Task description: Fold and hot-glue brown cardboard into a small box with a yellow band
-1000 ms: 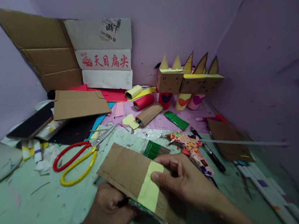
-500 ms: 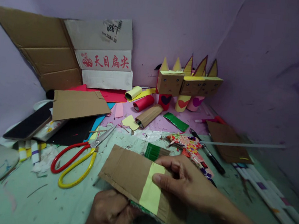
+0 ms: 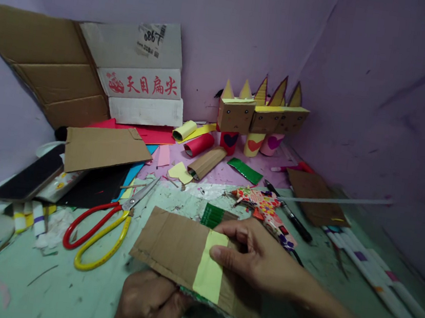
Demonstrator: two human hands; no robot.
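A brown piece of cardboard (image 3: pixel 171 241) is held tilted over the table, with a pale yellow paper strip (image 3: pixel 209 277) lying across it. My right hand (image 3: pixel 258 257) pinches its far edge, thumb pressed on top of the strip and fingers behind. Below the near edge, my left hand (image 3: pixel 152 301) is closed in a fist against the cardboard's underside; its fingertips are partly hidden. Green shows along the cardboard's lower edge. Just beyond lies a green and brown scrap (image 3: pixel 218 215). Scissors (image 3: pixel 125 207) with one red and one yellow handle rest open to the left.
A flower-patterned glue gun (image 3: pixel 265 204) with a glue stick, a black pen (image 3: pixel 297 225) and white markers (image 3: pixel 379 282) lie right. Cardboard figures (image 3: pixel 237 114) stand at the back, near paper rolls (image 3: pixel 199 144). Cardboard sheets (image 3: pixel 105 151) and a dark phone-like slab (image 3: pixel 27 172) are left.
The whole view has shifted slightly, so things appear a little further left. Both hands keep the same hold on the cardboard and strip.
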